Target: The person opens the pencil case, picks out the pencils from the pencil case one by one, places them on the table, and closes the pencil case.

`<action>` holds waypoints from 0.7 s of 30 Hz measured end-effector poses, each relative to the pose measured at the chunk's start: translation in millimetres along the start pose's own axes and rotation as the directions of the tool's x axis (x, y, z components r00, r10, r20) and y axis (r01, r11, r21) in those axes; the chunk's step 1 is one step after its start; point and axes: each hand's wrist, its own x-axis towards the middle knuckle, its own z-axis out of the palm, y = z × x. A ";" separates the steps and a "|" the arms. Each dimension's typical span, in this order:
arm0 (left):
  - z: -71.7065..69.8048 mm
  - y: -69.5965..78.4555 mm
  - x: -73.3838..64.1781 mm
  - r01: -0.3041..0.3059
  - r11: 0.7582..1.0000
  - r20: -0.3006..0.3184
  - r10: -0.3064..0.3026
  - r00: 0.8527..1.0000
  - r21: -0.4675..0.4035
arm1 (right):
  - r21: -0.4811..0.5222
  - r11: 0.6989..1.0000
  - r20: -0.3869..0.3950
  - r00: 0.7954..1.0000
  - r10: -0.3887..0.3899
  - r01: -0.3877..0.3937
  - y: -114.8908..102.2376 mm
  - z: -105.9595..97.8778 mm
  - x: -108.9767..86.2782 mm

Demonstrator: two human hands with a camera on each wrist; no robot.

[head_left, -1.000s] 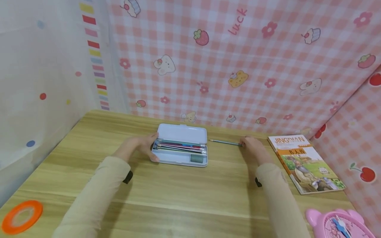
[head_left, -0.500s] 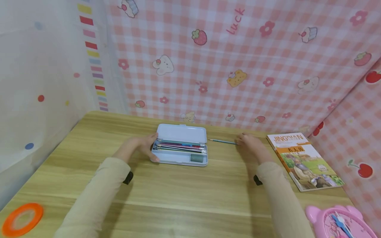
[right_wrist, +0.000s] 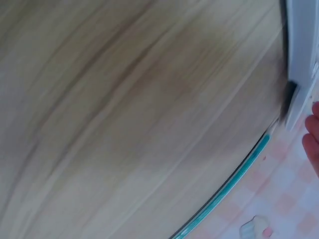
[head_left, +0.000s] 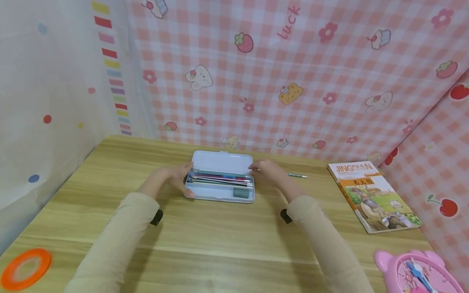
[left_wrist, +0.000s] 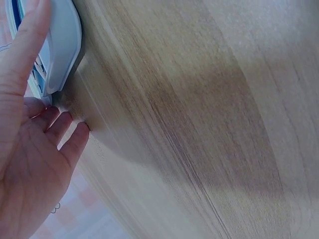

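A pale pencil case (head_left: 210, 195) lies with its lid (head_left: 221, 161) folded back, several pencils (head_left: 220, 179) and a grey-green block (head_left: 241, 192) inside. My left hand (head_left: 174, 180) grips its left end, thumb at the front and fingers behind; the left wrist view shows the thumb (left_wrist: 30, 45) along the case (left_wrist: 67, 45). My right hand (head_left: 271, 176) is beside the case's right end, fingertips near the lid's corner. In the right wrist view its fingers (right_wrist: 312, 137) hold nothing visible. A teal pencil (right_wrist: 224, 191) lies on the table, partly hidden behind this hand in the head view.
To the right lies a picture-covered book (head_left: 373, 197), with a pink clock (head_left: 421, 272) nearer the front. An orange ring (head_left: 25, 269) sits at the front left of the wooden table (head_left: 216, 236). Patterned cloth (head_left: 227, 81) hangs behind and at the sides.
My right hand has moved left from the teal pencil's far end to the case's right end, uncovering that end of the pencil. My left hand stays at the case.
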 end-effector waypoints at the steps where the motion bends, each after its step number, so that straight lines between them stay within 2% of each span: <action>1: 0.0 0.1 0.1 -0.001 1.000 -0.001 0.001 1.000 -0.001 | 0.001 1.000 0.032 0.999 0.028 -0.028 -9.7 -2.3 1.8; 5: 0.0 0.7 -0.1 -0.004 1.000 -0.003 0.004 1.000 0.007 | 0.003 0.998 0.094 0.994 0.063 -0.063 -17.4 1.4 10.0; 16: -3.2 -1.8 -0.3 -0.011 1.000 -0.001 0.011 1.000 0.021 | -0.068 0.997 0.153 0.988 0.034 -0.024 -26.4 -0.5 19.7; 21: -1.7 -3.1 0.6 -0.013 1.000 0.004 0.013 1.000 0.007 | -0.075 0.994 0.197 0.976 0.087 -0.073 -29.4 -1.7 23.6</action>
